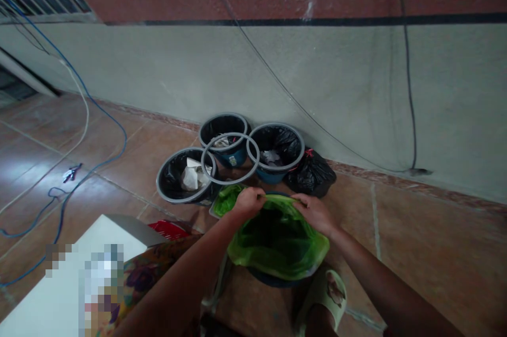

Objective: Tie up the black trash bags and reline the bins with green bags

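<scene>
A green plastic bag [279,260] lines a dark bin [273,279], its mouth spread and folded out over the rim. On the far side of the rim, my left hand [250,202] pinches the bag's edge. My right hand [315,213] grips the same edge a little to the right, so a short stretch of green plastic runs taut between them. Most of the bin's wall is hidden under the bag. A loose grey ring [203,160] leans across the bins just beyond my hands. Beside my left hand lies more bunched green plastic [227,198].
Beyond stand three bins lined with black bags: a left bin [159,189], a back bin [203,131] and a right bin [301,141], with waste inside. A tied black bag [315,173] sits by the wall. A white box [79,268], a blue cable [124,139] and keys [72,172] lie left.
</scene>
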